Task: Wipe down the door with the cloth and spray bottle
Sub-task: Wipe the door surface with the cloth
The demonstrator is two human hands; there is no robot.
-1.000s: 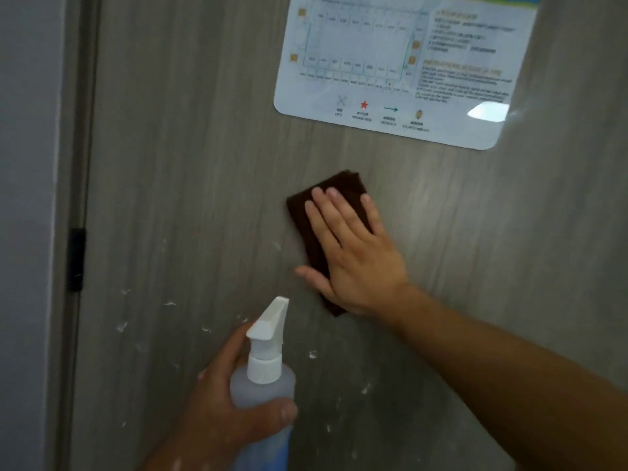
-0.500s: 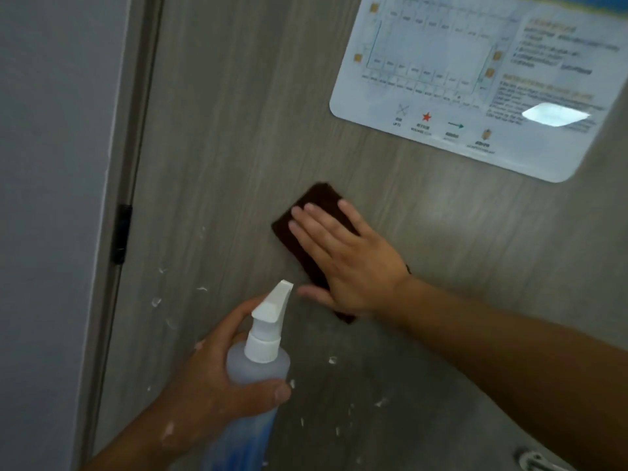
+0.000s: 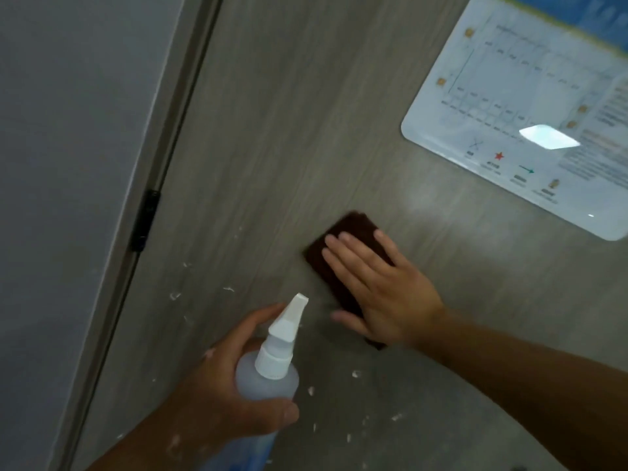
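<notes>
We see the right hand (image 3: 387, 290) pressed flat on the cloth (image 3: 343, 256), fingers (image 3: 350, 256) spread wide and straight, palm pinning the dark brown cloth against the door (image 3: 289, 130). The cloth sits mid-door, below and left of the sign (image 3: 530, 107), its upper corner poking out past the fingertips. The left hand (image 3: 221, 396) holds the bottle (image 3: 268, 379), its fingers curled round the clear body, thumb across the front, index up near the white nozzle (image 3: 289, 321). The nozzle tip points up toward the door, just beside the right thumb, not touching. White flecks (image 3: 227, 288) dot the door left of and below the bottle. A black hinge (image 3: 144, 220) sits on the frame at left, with grey wall (image 3: 68, 164) beyond.

Versus half a second ago: the view has swung left and tilted more, so the sign has slid to the right edge and more wall shows. The cloth and right hand sit a bit further right and lower in frame, same flat press. The grip on the bottle is unchanged.
</notes>
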